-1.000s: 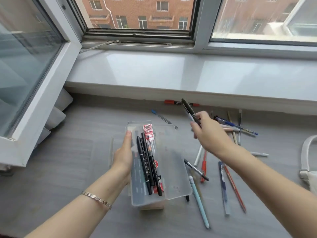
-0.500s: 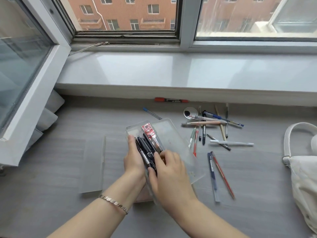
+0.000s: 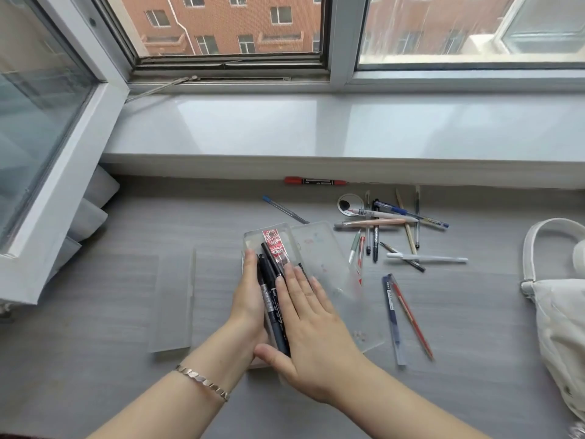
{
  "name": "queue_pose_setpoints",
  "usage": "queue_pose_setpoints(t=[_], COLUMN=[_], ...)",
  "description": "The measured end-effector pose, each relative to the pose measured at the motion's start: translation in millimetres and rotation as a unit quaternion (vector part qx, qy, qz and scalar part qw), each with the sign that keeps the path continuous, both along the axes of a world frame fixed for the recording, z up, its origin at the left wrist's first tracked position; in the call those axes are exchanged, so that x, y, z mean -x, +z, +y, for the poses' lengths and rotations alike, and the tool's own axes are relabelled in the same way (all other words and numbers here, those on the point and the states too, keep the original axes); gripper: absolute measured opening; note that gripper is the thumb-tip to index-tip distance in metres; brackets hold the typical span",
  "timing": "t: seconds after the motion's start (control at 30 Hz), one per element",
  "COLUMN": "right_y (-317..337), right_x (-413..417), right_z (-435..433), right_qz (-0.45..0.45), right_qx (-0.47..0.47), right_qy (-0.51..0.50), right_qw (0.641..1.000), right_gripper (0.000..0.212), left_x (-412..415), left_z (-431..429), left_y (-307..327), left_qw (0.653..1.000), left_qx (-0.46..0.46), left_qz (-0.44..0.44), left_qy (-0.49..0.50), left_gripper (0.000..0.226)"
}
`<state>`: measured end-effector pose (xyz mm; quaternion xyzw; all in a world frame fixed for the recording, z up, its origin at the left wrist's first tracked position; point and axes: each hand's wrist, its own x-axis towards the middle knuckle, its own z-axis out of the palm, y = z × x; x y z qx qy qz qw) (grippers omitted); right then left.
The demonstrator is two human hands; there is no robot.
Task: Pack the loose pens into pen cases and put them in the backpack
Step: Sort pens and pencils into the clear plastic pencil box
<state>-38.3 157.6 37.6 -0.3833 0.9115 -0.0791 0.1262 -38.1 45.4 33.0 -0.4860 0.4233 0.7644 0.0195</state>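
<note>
Right hand (image 3: 313, 331) lies flat, fingers (image 3: 299, 286) straight and slightly spread, palm down on the pens in the open pen case (image 3: 253, 237), gripping nothing. Left hand (image 3: 248, 302) sits against the case's left wall with fingers (image 3: 250, 264) straight along it; can't tell if the thumb hooks underneath. Silver bracelet (image 3: 202, 381) on the left wrist. The case is a translucent tray on the desk (image 3: 110, 343), with its lid (image 3: 329, 248) folded open to the right, partly under the right hand. Inside the tray: several black markers (image 3: 272, 296) lying lengthwise between the two hands, plus a red-and-white packet (image 3: 273, 245) at the far end; anything under the right palm is hidden. A second translucent case (image 3: 172, 299) lies flat to the left, apart from the hands; contents can't be made out. The rest of the pens are still loose on the desk. A crossed pile (image 3: 380, 222) sits beyond and to the right of the lid, next to a round desk grommet (image 3: 350, 203). A white pen (image 3: 427, 258) lies across the near edge of that pile. A blue pen (image 3: 392, 312) and a red pen (image 3: 411, 315) lie side by side right of the lid. A thin blue-capped pen (image 3: 285, 209) sits just beyond the tray. A red marker (image 3: 313, 181) lies against the base of the window sill (image 3: 316, 128). White backpack (image 3: 560, 318) is at the right edge of the desk, well apart from the case, strap loop up; its inside isn't visible.
</note>
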Motion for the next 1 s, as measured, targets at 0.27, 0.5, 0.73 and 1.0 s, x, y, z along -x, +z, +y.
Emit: queue_pose_setpoints(t=[0.27,0.5,0.73,1.0], right_y=[6,5,21,19], right_x=[-8,61,66,18], right_z=[4,53,81,48], right_qz=[0.028,-0.206,-0.469,-0.345], right_qx=[0.042,0.207,0.350,0.252], right_qy=[0.028,-0.292,-0.367,-0.139], right_qw=[0.998,0.911,0.723,0.893], right_gripper=[0.085,0.071,0.029,0.053], left_x=[0,-7,-7,1], left_z=[-3,-11,-3,15], left_y=[-1,-6,-4,3], left_qw=[0.999,0.998,0.998,0.992], left_qx=[-0.007,0.011,-0.006,-0.058], left_qz=[0.022,0.023,0.004,0.079], left_qy=[-0.025,-0.053,-0.055,-0.081], left_gripper=[0.072,0.055,0.063,0.074])
